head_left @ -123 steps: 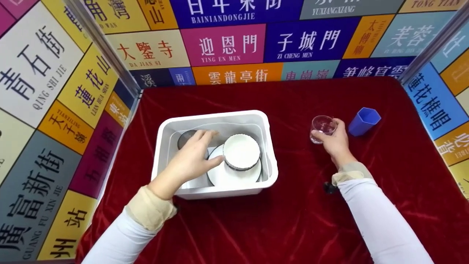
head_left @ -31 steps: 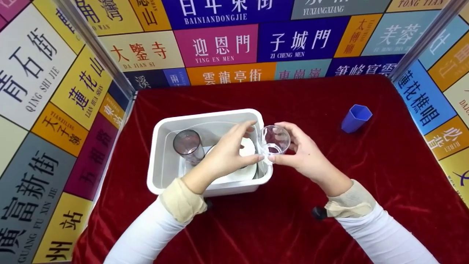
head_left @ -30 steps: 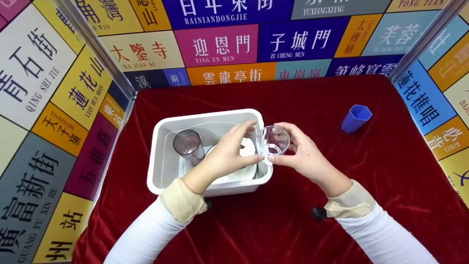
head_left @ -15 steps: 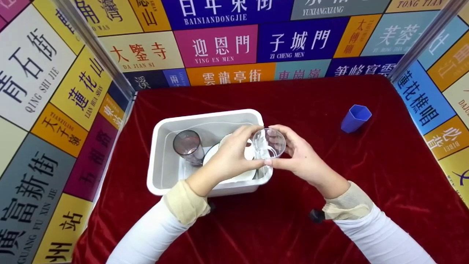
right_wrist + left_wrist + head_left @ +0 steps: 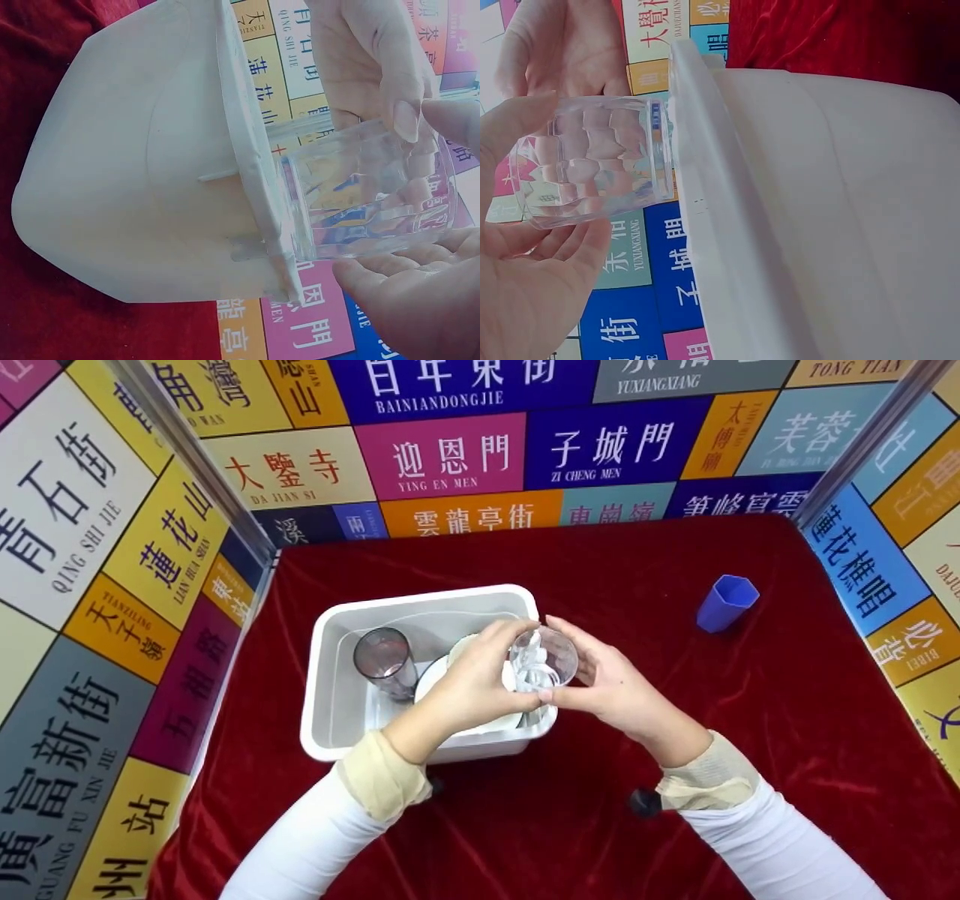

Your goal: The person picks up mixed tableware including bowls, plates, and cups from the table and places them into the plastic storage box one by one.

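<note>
A clear tumbler (image 5: 543,656) with a dimpled wall is held upright over the right rim of the white tub (image 5: 330,660). My left hand (image 5: 480,675) grips it from the left, thumb in front. On the other side my right hand (image 5: 615,682) holds it too, and the two thumbs meet at the near side. In the left wrist view the tumbler (image 5: 596,157) lies between thumb and fingers, its base beside the tub's rim (image 5: 697,150). From the right wrist, the tumbler (image 5: 367,195) also shows at the rim, with both hands around it.
Inside the tub stand a dark tinted glass (image 5: 385,656) and white dishes (image 5: 431,679), partly hidden by my left hand. A blue hexagonal cup (image 5: 726,604) stands at the right on the red velvet cloth (image 5: 637,562). Printed panels (image 5: 450,457) enclose the back and sides.
The tumbler has come from beside the blue cup leftward to the tub's right rim. My left hand has moved right from the tub's inside and now grips it along with the right.
</note>
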Available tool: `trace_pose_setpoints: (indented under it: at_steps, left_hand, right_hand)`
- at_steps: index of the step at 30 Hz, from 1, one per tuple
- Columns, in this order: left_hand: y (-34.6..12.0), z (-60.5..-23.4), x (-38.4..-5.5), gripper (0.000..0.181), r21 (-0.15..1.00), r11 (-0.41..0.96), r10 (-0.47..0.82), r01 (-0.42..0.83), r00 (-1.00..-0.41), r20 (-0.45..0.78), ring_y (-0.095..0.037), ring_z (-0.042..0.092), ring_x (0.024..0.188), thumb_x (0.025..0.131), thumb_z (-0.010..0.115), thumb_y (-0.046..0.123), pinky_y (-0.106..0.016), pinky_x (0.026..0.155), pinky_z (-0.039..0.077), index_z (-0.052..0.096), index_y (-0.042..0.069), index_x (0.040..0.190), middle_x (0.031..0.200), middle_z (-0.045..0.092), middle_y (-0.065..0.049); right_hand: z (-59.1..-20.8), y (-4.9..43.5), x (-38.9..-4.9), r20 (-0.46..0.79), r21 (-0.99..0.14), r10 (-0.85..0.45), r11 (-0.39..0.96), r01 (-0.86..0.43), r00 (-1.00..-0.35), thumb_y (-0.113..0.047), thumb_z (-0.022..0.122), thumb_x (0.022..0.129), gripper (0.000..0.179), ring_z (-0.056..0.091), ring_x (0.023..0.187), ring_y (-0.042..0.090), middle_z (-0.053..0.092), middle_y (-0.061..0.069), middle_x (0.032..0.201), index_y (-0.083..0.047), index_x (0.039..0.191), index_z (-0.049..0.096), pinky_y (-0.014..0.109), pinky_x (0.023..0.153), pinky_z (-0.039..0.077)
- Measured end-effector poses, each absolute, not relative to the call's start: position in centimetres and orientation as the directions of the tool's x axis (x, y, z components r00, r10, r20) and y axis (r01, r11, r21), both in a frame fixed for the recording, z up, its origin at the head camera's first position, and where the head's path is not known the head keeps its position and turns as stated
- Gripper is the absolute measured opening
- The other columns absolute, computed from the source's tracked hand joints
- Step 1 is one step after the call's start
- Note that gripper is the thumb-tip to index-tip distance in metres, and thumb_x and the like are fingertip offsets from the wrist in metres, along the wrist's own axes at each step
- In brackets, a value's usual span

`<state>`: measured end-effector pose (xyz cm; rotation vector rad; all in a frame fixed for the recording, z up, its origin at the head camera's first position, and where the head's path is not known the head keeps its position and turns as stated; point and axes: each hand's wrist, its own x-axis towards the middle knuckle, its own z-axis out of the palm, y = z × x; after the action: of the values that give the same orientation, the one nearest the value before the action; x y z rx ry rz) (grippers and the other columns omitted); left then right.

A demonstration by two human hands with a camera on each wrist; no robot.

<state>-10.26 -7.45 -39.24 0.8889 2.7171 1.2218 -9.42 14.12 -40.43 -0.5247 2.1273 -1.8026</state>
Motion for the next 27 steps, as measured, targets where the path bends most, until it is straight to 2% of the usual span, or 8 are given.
trace_pose_setpoints:
  at_steps: [4,11,17,22,27]
  left_hand:
    - [-7.5,-39.3,-10.3,0.081,0.699,0.524,0.525,0.487,-0.831,0.185,-0.025,0.055,0.126,0.076,0.088,0.027,-0.039,0.109,0.045,0.050,0.007,0.143,0.137,0.057,-0.010]
    - [-7.4,-39.1,-10.3,0.081,0.702,0.526,0.534,0.480,-0.829,0.167,-0.026,0.056,0.124,0.075,0.087,0.025,-0.037,0.107,0.047,0.049,0.007,0.144,0.135,0.057,-0.009]
    - [-7.4,-38.9,-10.3,0.081,0.692,0.533,0.526,0.487,-0.831,0.179,-0.024,0.056,0.123,0.074,0.088,0.025,-0.036,0.107,0.047,0.050,0.008,0.144,0.136,0.056,-0.008]
    - [-7.7,-39.1,-10.2,0.080,0.689,0.539,0.520,0.485,-0.835,0.181,-0.022,0.055,0.124,0.076,0.087,0.029,-0.036,0.108,0.046,0.050,0.008,0.143,0.138,0.056,-0.008]
    - [-8.3,-39.1,-10.1,0.084,0.697,0.547,0.500,0.464,-0.849,0.173,-0.021,0.055,0.127,0.075,0.088,0.032,-0.037,0.111,0.044,0.049,0.008,0.145,0.141,0.055,-0.007]
  right_hand:
    - [-40.4,14.2,-9.5,-0.008,-0.985,-0.482,0.156,-0.077,-0.876,-0.003,0.078,0.085,0.092,0.041,0.145,0.034,0.041,0.016,0.159,-0.004,0.159,0.024,0.044,0.118,0.034]
    - [-40.4,14.0,-9.6,0.019,-0.988,-0.517,0.120,-0.094,-0.856,0.003,0.074,0.083,0.094,0.038,0.147,0.030,0.036,0.014,0.161,-0.005,0.161,0.021,0.041,0.119,0.033]
    - [-40.6,14.0,-9.8,0.037,-0.993,-0.527,0.074,-0.089,-0.849,0.003,0.074,0.084,0.096,0.034,0.149,0.033,0.032,0.014,0.163,-0.004,0.161,0.016,0.044,0.119,0.031]
    - [-41.0,14.6,-9.8,0.020,-0.992,-0.497,0.099,-0.079,-0.868,-0.006,0.077,0.087,0.095,0.034,0.149,0.032,0.033,0.015,0.163,-0.003,0.161,0.016,0.041,0.119,0.030]
    - [-41.7,15.3,-9.6,-0.010,-0.998,-0.431,0.067,-0.021,-0.902,-0.005,0.075,0.090,0.089,0.037,0.148,0.031,0.038,0.017,0.160,-0.002,0.160,0.020,0.035,0.118,0.035]
